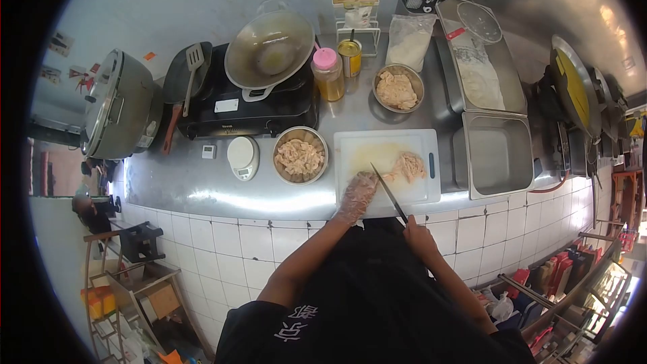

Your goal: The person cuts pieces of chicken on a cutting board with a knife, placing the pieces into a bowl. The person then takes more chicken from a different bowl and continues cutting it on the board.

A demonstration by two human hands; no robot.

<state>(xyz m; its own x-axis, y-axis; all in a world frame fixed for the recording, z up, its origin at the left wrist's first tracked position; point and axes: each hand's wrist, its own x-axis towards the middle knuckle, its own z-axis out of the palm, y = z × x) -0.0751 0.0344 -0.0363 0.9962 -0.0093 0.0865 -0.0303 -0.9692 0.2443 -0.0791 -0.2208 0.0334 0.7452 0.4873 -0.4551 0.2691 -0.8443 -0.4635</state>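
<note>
A long knife [389,192] is in my right hand [419,237], its blade slanting up and left over the white cutting board [350,145]. My left hand [359,195], in a clear plastic glove, rests on the board's lower left part with its fingers pressed together; what lies under them is hidden. Pale raw meat [410,166] lies on the board right of the blade. Left of the board stands a metal bowl of cut meat pieces [300,160]. Behind the board, another metal bowl holds larger meat pieces [396,90].
A white scale [242,158] and small timer [209,152] sit at the left. Behind them are a stove [236,121] with a wok [269,50] and a pink-lidded bottle [328,75]. Metal trays [499,152] stand right of the board. A large pot [121,108] is far left.
</note>
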